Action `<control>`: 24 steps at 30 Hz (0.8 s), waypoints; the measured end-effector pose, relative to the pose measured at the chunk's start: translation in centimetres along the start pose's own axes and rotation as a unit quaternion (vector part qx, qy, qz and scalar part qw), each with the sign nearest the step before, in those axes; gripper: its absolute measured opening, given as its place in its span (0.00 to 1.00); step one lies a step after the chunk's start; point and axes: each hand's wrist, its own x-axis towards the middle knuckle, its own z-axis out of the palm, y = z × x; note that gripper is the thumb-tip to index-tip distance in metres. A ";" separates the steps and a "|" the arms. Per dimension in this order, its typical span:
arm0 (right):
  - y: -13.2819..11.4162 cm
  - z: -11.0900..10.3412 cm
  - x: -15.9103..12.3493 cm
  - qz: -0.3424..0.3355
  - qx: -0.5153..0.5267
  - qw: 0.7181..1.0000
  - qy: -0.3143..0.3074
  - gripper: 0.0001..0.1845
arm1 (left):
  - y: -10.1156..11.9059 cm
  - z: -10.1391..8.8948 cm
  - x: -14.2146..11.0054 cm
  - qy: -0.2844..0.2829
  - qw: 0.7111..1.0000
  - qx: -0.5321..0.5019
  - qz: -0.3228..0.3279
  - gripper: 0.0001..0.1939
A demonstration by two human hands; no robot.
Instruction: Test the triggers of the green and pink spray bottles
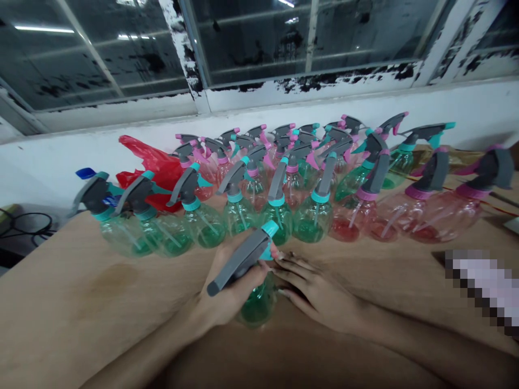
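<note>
A green see-through spray bottle (258, 305) with a grey and turquoise trigger head stands on the table close to me. My left hand (227, 289) is wrapped round its neck, just under the trigger head. From the other side my right hand (320, 292) reaches in with its fingers stretched out, the tips at the bottle's neck and trigger. Right behind my hands is a row of similar bottles, among them a green spray bottle (312, 221) and a pink spray bottle (352, 221).
Several more pink and green spray bottles fill the table's back. A red plastic bag (158, 170) lies behind them at left. On the right is a blurred-out object (486, 286). The wooden table (60, 308) backs onto a white wall under windows.
</note>
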 end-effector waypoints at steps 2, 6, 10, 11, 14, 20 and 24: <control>0.0 0.0 0.0 0.003 0.000 1.000 -0.002 0.21 | -0.3 0.2 0.0 0.007 1.000 0.005 -0.001 0.07; 0.1 0.0 0.0 0.000 -0.003 1.000 -0.014 0.22 | -0.3 0.8 0.1 0.019 1.000 -0.007 0.010 0.16; 0.1 0.0 0.0 -0.005 -0.007 1.000 -0.013 0.21 | -0.6 1.2 -0.1 0.004 1.000 0.007 0.012 0.17; 0.1 0.1 0.0 -0.007 -0.007 1.000 -0.008 0.21 | -0.7 1.2 -0.1 0.002 1.000 0.009 0.017 0.18; 0.1 0.1 -0.1 -0.009 -0.003 1.000 0.005 0.21 | -0.9 1.1 -0.1 0.003 0.999 0.002 0.045 0.22; 0.0 0.0 0.0 -0.008 -0.021 1.000 0.006 0.21 | -1.1 0.6 0.0 -0.018 0.994 0.054 0.092 0.30; -0.1 -0.1 0.0 -0.011 -0.041 0.999 -0.007 0.21 | -1.6 0.3 -0.3 -0.002 0.991 0.107 0.086 0.34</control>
